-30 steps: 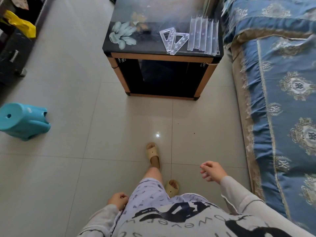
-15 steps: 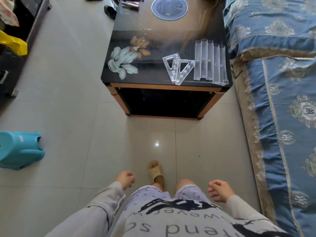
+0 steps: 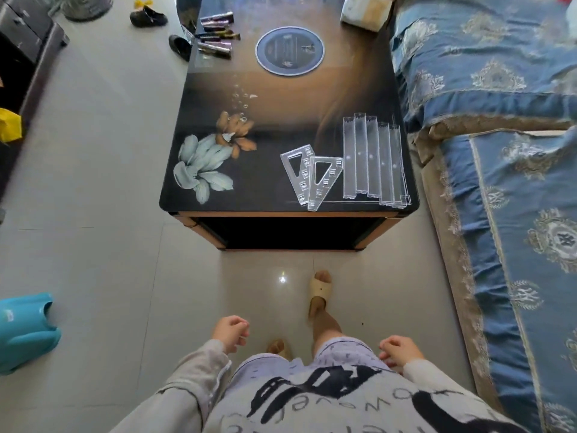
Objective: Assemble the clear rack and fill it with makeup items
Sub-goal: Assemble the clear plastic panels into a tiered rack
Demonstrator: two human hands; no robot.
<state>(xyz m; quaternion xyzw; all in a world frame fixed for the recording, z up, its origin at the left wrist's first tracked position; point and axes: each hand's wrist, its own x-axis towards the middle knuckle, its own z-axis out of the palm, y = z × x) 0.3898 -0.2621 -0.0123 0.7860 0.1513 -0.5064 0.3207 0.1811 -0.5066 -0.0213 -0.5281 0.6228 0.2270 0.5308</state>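
Observation:
Two clear triangular side panels (image 3: 312,176) lie flat on the dark glass table (image 3: 265,195), near its front edge. To their right lie several clear long shelf strips (image 3: 371,160), side by side. Makeup tubes (image 3: 217,34) lie in a loose pile at the table's far left corner. My left hand (image 3: 231,332) and my right hand (image 3: 399,350) hang by my hips, well short of the table, fingers loosely curled and holding nothing.
A bed with a blue patterned cover (image 3: 505,182) runs along the right of the table. A turquoise stool (image 3: 25,332) lies on the tiled floor at the left. A round disc (image 3: 289,50) and a tissue pack (image 3: 363,9) sit at the table's far end.
I have walked toward the table, which now sits closer and lower in view, with its far end and the makeup tubes revealed. Both hands swing at my sides, empty.

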